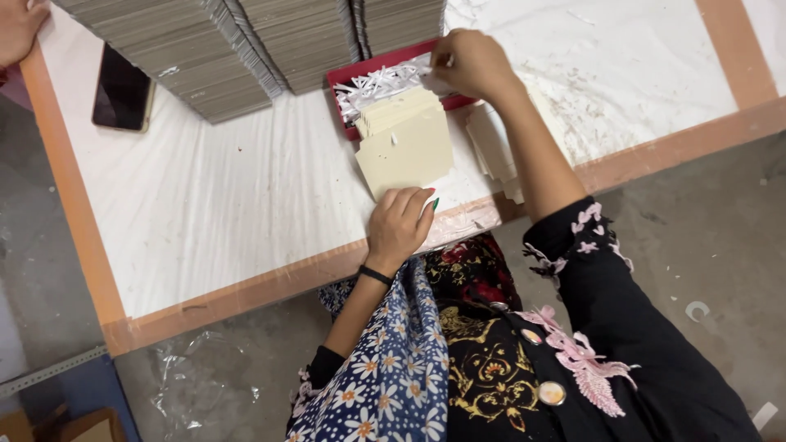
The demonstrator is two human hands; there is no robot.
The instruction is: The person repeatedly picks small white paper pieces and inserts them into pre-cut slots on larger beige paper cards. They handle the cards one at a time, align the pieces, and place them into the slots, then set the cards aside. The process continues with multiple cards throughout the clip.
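Head view: one camera looking down over the person's arms at a white counter (pixel 229 205) with an orange-brown taped edge.
Cream cards (pixel 407 143): a fanned stack of pale yellow, flat paper pieces with cut corners, lying on the counter near its front edge, its far end leaning against the red tray.
Left hand (pixel 399 225): rests at the near edge of the cream cards, fingers curled, fingertips touching the bottom card; a black band sits on the wrist.
Right hand (pixel 471 64): reaches to the far end of the red tray (pixel 344 78), fingers pinched narrow on a small white piece there; what exactly it grips cannot be told.
Tray contents: white paper strips (pixel 378 84), loose and tangled.
Second pile (pixel 491 147): more cream pieces lie under the right forearm, partly hidden by it.
Behind the tray: tall grey card stacks (pixel 246 41) crowd the far side.
Far left: a dark phone (pixel 123 90) lies flat; another person's hand (pixel 18 29) shows at the corner.
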